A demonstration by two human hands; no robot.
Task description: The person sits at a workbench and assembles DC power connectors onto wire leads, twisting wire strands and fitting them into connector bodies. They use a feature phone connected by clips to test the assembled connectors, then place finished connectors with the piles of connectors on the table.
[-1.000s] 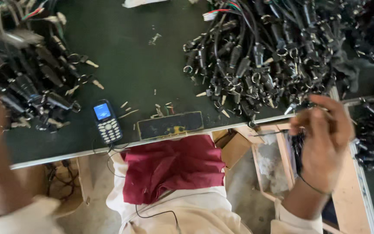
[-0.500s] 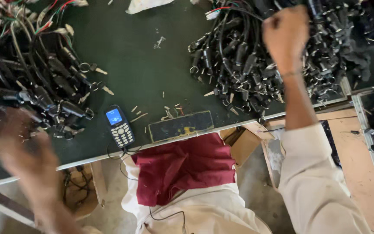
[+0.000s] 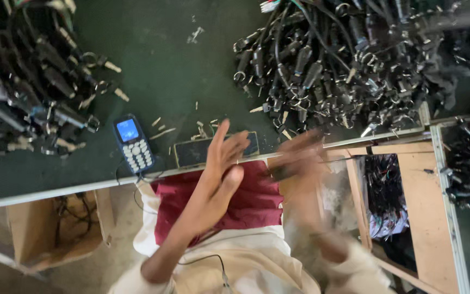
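- Head view: left hand spread open, empty, over the table edge w/ red cloth below.
- Right hand blurred; grip can't tell.
- Right cable pile large, just beyond the hands; left cable pile smaller, so sorting looks partway.
- Phone lies idle.

Workbench with dark green top and pale metal front edge. At its left edge, a heap of black cable connectors; toward the right edge, a larger heap of connectors. Near the front edge: a blue keypad phone, a dark rectangular plate, and scattered wire offcuts.
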